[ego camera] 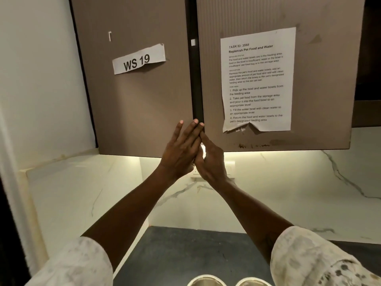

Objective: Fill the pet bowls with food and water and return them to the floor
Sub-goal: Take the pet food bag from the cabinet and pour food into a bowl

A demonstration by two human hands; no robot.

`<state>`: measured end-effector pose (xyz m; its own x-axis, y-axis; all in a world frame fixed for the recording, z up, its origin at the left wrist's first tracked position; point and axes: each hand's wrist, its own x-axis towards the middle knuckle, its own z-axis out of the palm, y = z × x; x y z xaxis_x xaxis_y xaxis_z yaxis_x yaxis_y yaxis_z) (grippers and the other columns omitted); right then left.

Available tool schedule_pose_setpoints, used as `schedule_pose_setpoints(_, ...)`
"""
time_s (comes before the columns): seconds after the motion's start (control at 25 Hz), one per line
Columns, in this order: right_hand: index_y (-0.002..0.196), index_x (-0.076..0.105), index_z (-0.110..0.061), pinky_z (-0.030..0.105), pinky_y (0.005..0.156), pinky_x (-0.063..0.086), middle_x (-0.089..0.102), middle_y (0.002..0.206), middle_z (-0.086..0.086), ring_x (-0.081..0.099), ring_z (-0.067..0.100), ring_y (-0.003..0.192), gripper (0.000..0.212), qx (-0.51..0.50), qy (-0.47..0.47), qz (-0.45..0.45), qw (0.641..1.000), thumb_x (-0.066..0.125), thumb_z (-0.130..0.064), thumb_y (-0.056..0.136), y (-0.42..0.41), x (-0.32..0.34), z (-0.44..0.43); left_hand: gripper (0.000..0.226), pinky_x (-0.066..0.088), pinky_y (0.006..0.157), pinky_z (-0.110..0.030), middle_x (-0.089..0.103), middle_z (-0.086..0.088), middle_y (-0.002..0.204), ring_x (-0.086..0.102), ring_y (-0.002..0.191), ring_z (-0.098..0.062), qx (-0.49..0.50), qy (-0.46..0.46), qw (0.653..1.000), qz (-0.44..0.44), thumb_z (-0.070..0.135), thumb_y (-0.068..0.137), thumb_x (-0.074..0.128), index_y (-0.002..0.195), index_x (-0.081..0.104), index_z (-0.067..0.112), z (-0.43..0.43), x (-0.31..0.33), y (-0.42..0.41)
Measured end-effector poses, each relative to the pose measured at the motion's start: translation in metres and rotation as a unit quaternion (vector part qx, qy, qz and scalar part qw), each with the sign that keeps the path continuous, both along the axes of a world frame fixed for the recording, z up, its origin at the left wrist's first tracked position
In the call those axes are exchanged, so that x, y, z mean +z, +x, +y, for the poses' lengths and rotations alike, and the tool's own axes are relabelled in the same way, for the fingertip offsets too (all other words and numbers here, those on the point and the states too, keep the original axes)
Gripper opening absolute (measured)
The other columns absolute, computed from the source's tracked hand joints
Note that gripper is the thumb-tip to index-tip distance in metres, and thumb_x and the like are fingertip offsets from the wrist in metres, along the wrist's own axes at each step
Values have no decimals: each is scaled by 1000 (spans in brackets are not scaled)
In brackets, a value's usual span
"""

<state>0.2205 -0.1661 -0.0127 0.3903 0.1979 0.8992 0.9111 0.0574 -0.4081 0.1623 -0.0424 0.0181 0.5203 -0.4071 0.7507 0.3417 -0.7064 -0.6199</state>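
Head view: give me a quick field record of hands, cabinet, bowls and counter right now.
left hand: raised, fingers spread, empty, against the right hand
right hand: raised, empty, fingertips at the gap between the doors
cabinet doors: two brown doors, both closed
left door label: paper strip reading WS 19
right door sheet: printed task sheet, bottom edge torn
bowls: two rims at bottom edge, side by side on the counter; contents cannot be told
counter: dark surface
wall: white marble, lit from under the cabinet
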Motion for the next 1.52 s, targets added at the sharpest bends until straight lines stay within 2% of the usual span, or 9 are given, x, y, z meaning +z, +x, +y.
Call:
schedule_pose_setpoints(0.16, 154, 44, -7, 6, 81, 53, 74, 122, 8, 68, -4, 84, 52, 37, 41, 5, 998, 55, -11, 103, -34, -11, 9, 75, 12, 128, -62, 43, -16, 163, 27, 157, -40, -13, 14, 1000, 12, 49, 86, 70, 146, 56, 7, -1, 2, -46)
schedule_pose_setpoints(0.28, 149, 48, -4, 16, 80, 60, 69, 122, -3, 67, -13, 92, 47, 96, 67, 24, 993, 51, -14, 103, -65, -16, 16, 65, 17, 127, -63, 50, -17, 158, 33, 154, -41, -29, 21, 999, 8, 47, 89, 65, 140, 62, 6, -2, 3, -79)
schedule_pose_setpoints(0.44, 139, 56, -3, 15, 71, 57, 68, 112, -11, 70, -2, 90, 37, 136, 81, 14, 987, 49, -9, 103, -104, -19, 25, 52, 16, 127, -63, 54, -16, 155, 37, 152, -41, -33, 19, 999, -2, 43, 95, 56, 131, 67, 7, -6, 2, -128)
schedule_pose_setpoints(0.68, 89, 64, -16, 26, 56, 44, 62, 71, -19, 61, 8, 61, 23, 198, 37, 2, 980, 47, -15, 103, -165, -22, 48, 44, 14, 126, -64, 55, -17, 154, 40, 151, -40, -16, 42, 999, -8, 41, 94, 55, 121, 71, 10, 8, 3, -219)
schedule_pose_setpoints(0.96, 131, 69, -14, 32, 86, 58, 79, 106, 4, 74, 19, 101, 39, 279, -41, -1, 959, 52, -38, 105, -233, -16, 84, 61, 15, 128, -62, 52, -16, 157, 35, 153, -40, 46, 12, 998, -27, 53, 93, 59, 128, 71, 4, 36, -3, -324)
schedule_pose_setpoints(1.08, 149, 56, -23, 28, 113, 44, 60, 148, 0, 53, 11, 140, 47, 318, -89, 33, 943, 46, -43, 108, -255, -15, 95, 61, 16, 129, -57, 46, -20, 160, 36, 153, -39, 95, 15, 994, -44, 43, 96, 59, 137, 65, -1, 49, -7, -354)
schedule_pose_setpoints(1.24, 162, 26, -36, 45, 128, 13, 31, 168, -4, 21, 15, 158, 53, 244, -196, -20, 949, 30, -46, 110, -274, -12, 125, 56, 3, 132, -50, 34, -30, 163, 23, 158, -38, 217, 22, 975, -47, 25, 101, 47, 146, 52, -9, 64, -10, -379)
schedule_pose_setpoints(1.4, 164, 1, -39, 52, 128, -1, 6, 174, -1, -1, 20, 161, 63, 169, -249, -93, 949, 25, -51, 106, -288, -2, 158, 69, -20, 127, -47, 7, -32, 169, -6, 159, -37, 375, 16, 926, -27, 20, 102, -3, 159, 20, -10, 65, -13, -392)
schedule_pose_setpoints(1.52, 163, -2, -39, 51, 127, -3, 5, 175, 2, -2, 21, 161, 64, 153, -246, -115, 950, 24, -51, 106, -297, 3, 169, 72, -24, 122, -50, -4, -33, 168, -15, 158, -39, 472, -25, 881, -12, 32, 104, 19, 160, 2, -9, 72, -12, -390)
